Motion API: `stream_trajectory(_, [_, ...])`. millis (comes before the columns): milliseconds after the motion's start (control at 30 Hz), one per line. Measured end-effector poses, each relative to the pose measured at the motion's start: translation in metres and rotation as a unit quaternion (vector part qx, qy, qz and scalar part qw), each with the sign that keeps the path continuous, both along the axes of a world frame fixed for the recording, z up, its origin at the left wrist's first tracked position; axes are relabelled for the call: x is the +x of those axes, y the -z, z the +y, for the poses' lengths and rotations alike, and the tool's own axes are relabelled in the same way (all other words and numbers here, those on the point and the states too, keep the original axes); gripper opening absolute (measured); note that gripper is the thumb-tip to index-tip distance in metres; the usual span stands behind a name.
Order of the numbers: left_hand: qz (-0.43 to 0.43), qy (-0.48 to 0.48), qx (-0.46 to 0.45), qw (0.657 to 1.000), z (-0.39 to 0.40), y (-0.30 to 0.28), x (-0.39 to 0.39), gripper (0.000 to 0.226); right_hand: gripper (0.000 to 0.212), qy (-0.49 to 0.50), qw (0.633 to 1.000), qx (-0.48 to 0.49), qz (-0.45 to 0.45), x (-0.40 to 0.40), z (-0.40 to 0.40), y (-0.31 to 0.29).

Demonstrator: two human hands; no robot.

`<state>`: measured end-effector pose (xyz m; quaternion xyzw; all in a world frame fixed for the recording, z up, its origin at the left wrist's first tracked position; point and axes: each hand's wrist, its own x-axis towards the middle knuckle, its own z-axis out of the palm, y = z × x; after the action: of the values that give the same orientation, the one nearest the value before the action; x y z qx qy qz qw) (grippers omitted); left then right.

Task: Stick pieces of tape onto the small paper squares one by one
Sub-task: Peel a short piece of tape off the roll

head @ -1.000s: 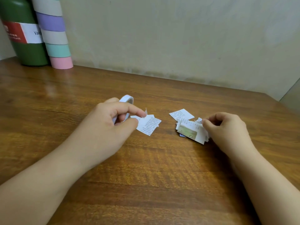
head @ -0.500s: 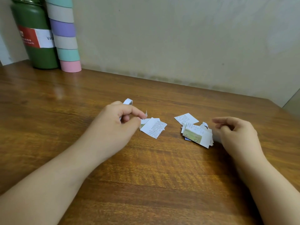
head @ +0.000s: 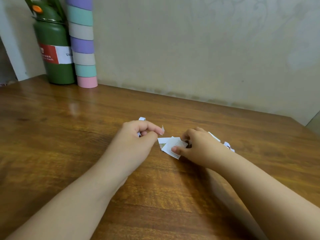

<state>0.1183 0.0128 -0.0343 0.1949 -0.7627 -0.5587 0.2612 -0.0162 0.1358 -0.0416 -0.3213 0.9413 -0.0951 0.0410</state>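
Tape roll sits clenched in the left hand, only its white rim showing above the knuckles, while a torn piece of tape clings to that hand's fingertip, just above the worktop. The right hand pinches the top paper square of a small pair lying between the hands; more squares peek out behind its wrist. The likely trouble: the dangling piece (light and sticky) could fold onto itself or the finger, or the pinch could lift both squares at once, so the tape lands crooked or bridges two papers.
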Motion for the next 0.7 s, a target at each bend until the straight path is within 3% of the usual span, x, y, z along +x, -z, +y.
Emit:
stream_trajectory(167, [0.002, 0.002, 0.011, 1.000, -0.001, -0.001, 0.000, 0.026, 0.045, 0.020, 0.997, 0.028, -0.075, -0.007, -0.014, -0.011])
stream_trajectory(367, [-0.009, 0.006, 0.012, 1.000, -0.001, 0.000, 0.001, 0.027, 0.014, 0.021, 0.984, -0.158, -0.082, -0.002, 0.003, -0.013])
stream_trajectory(500, [-0.009, 0.017, 0.011, 1.000, 0.001, -0.001, 0.001, 0.027, 0.016, 0.060, 0.938, -0.252, -0.230, 0.015, 0.029, -0.024])
stream_trajectory(600, [-0.003, 0.041, 0.010, 0.999, 0.003, -0.002, 0.001, 0.028, 0.023, 0.056, 0.982, -0.131, -0.126, 0.028, 0.044, -0.016])
stream_trajectory(700, [0.002, 0.085, 0.005, 0.996, 0.005, -0.003, 0.002, 0.027, 0.025, 0.043, 0.996, -0.072, -0.029, 0.037, 0.050, -0.002])
